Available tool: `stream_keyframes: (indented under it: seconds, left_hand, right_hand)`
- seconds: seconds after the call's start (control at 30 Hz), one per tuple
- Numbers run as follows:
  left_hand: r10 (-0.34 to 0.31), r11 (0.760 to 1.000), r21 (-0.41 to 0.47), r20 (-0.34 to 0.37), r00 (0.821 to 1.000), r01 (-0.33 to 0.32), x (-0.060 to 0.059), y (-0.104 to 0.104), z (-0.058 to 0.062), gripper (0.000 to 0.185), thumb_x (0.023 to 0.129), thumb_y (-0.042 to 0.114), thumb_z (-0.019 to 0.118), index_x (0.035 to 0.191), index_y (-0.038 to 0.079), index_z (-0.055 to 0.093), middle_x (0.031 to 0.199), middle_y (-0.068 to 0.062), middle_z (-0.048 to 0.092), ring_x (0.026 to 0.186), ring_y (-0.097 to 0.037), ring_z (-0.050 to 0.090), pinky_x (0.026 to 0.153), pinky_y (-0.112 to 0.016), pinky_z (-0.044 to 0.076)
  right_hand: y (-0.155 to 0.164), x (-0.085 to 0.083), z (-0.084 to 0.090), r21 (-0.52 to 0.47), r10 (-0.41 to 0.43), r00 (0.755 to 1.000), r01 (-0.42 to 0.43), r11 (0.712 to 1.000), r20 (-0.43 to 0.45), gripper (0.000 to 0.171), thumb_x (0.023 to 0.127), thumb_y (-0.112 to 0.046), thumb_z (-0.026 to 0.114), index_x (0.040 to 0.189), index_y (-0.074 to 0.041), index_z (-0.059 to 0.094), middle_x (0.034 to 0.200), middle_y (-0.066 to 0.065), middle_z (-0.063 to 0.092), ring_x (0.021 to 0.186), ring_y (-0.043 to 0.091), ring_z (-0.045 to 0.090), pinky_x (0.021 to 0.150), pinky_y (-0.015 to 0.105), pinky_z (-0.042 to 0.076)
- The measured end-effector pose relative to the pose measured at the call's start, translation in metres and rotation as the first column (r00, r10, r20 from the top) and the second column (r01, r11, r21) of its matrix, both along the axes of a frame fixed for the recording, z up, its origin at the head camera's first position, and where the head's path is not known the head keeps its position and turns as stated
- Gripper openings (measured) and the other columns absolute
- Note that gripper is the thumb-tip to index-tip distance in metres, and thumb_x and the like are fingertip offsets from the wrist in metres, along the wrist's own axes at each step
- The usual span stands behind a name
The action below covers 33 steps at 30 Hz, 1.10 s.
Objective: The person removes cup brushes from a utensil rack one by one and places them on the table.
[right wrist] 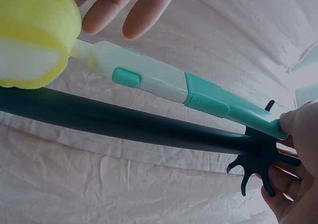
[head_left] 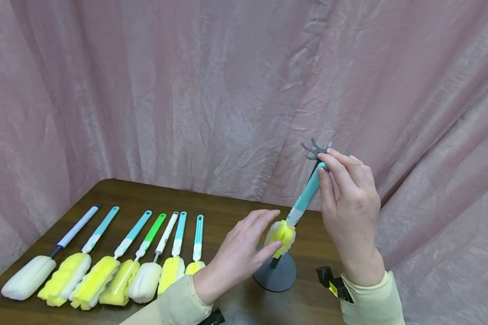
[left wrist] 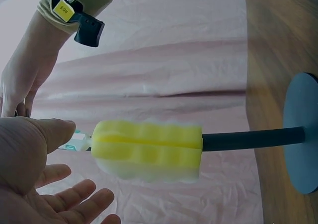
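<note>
Yellow foam brush head [left wrist: 146,149], matt black stand [right wrist: 124,124], wooden table [head_left: 227,212].

The yellow tag [left wrist: 63,9] on the wrist strap bears unreadable print.

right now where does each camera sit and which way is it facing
Head: looks forward and down at the brown wooden table, both hands and sleeves showing.
Left wrist: looks along the open left hand at the yellow sponge brush head.
Right wrist: looks past the right hand pinching the teal plastic brush handle.
All three share the dark grey hook stand.
</note>
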<state>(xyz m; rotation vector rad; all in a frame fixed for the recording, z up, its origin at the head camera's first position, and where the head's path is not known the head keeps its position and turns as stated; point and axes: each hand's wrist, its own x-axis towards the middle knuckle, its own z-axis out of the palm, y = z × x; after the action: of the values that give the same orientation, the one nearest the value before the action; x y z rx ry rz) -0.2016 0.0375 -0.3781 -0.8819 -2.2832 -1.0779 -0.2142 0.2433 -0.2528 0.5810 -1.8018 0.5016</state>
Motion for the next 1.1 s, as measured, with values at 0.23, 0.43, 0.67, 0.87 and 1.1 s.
stream_keyframes:
  seconds: [0.23, 0.43, 0.67, 0.87, 1.1]
  left_hand:
    - [-0.022, 1.000, 0.023, 0.030, 0.999, 0.021, -0.004, 0.006, -0.001, 0.067, 0.101, 0.027, 0.086, 0.160, 0.015, 0.056, 0.150, -0.005, 0.062, 0.133, -0.020, 0.064, 0.104, -0.053, 0.055]
    - [-0.026, 0.999, 0.036, 0.048, 0.999, 0.025, -0.006, 0.009, 0.001, 0.066, 0.101, 0.027, 0.085, 0.159, 0.014, 0.056, 0.151, -0.006, 0.062, 0.134, -0.020, 0.064, 0.105, -0.053, 0.055]
    - [-0.040, 0.998, 0.050, 0.071, 0.997, 0.036, -0.008, 0.010, 0.002, 0.065, 0.101, 0.024, 0.085, 0.158, 0.013, 0.057, 0.145, -0.006, 0.067, 0.128, -0.021, 0.068, 0.104, -0.053, 0.055]
    - [-0.048, 0.997, 0.056, 0.071, 0.996, 0.044, -0.011, 0.012, 0.002, 0.063, 0.101, 0.024, 0.085, 0.157, 0.013, 0.058, 0.135, -0.003, 0.072, 0.119, -0.020, 0.070, 0.103, -0.052, 0.055]
    - [-0.054, 0.997, 0.057, 0.054, 0.997, 0.051, -0.016, 0.016, 0.004, 0.061, 0.100, 0.023, 0.085, 0.155, 0.012, 0.059, 0.125, 0.003, 0.075, 0.114, -0.018, 0.071, 0.104, -0.049, 0.054]
  right_hand:
    - [0.000, -0.001, 0.000, 0.004, 0.007, 1.000, -0.007, 1.000, -0.004, 0.028, 0.113, -0.021, 0.066, 0.132, -0.005, 0.079, 0.138, 0.014, 0.074, 0.120, 0.044, 0.067, 0.120, 0.047, 0.043]
    - [-0.001, -0.001, -0.001, -0.002, 0.001, 1.000, -0.001, 1.000, -0.002, 0.028, 0.113, -0.023, 0.066, 0.131, -0.006, 0.079, 0.137, 0.013, 0.074, 0.118, 0.044, 0.067, 0.120, 0.047, 0.043]
    - [-0.001, -0.002, -0.001, -0.009, -0.002, 1.000, 0.002, 1.000, 0.000, 0.028, 0.113, -0.023, 0.066, 0.131, -0.006, 0.079, 0.137, 0.013, 0.074, 0.118, 0.044, 0.067, 0.120, 0.046, 0.043]
    - [-0.001, -0.002, -0.001, -0.013, -0.002, 1.000, 0.002, 1.000, -0.005, 0.028, 0.113, -0.023, 0.066, 0.131, -0.006, 0.079, 0.137, 0.013, 0.074, 0.118, 0.044, 0.067, 0.119, 0.046, 0.044]
    - [-0.002, -0.003, -0.001, -0.018, 0.005, 1.000, -0.005, 1.000, -0.015, 0.028, 0.112, -0.023, 0.066, 0.130, -0.005, 0.080, 0.135, 0.014, 0.075, 0.117, 0.044, 0.067, 0.118, 0.046, 0.044]
